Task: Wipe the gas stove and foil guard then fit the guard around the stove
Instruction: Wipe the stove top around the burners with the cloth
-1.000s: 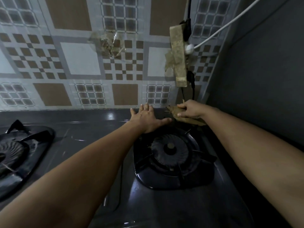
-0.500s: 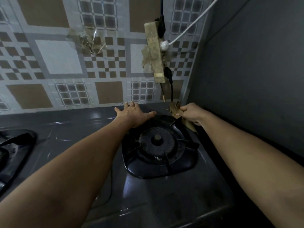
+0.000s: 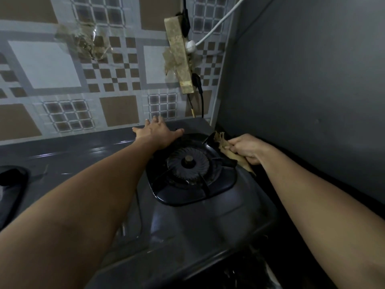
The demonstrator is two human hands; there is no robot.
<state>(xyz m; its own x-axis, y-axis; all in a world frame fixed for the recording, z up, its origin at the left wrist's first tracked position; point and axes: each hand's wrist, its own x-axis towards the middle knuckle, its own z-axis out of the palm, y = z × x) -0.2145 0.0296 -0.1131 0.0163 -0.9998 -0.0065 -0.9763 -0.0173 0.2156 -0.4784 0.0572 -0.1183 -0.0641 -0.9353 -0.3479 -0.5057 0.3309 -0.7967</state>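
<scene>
At your far left, the rounded corner of a second black burner tray [image 3: 12,184] pokes into view on the glossy dark-grey metal gas stove top [image 3: 198,222], whose smooth surface throws back streaks of light. Behind it runs a wall of brown, white and grey patterned tiles [image 3: 48,65], with a crumpled patch of clear tape [image 3: 87,41] stuck on it. Your left hand [image 3: 156,132] lies flat with its fingers spread wide on the stove's back edge, touching the far rim of the square black burner tray with a round ribbed burner head [image 3: 188,163]. Above that, a grimy beige power strip [image 3: 180,57] hangs on the tiles, a white cable [image 3: 220,20] and a black cable [image 3: 201,97] plugged in. Your right hand [image 3: 245,148] curls tightly around a crumpled brownish rag [image 3: 224,142], pressed at the tray's right back corner, just beside the plain matte grey side wall [image 3: 312,90].
</scene>
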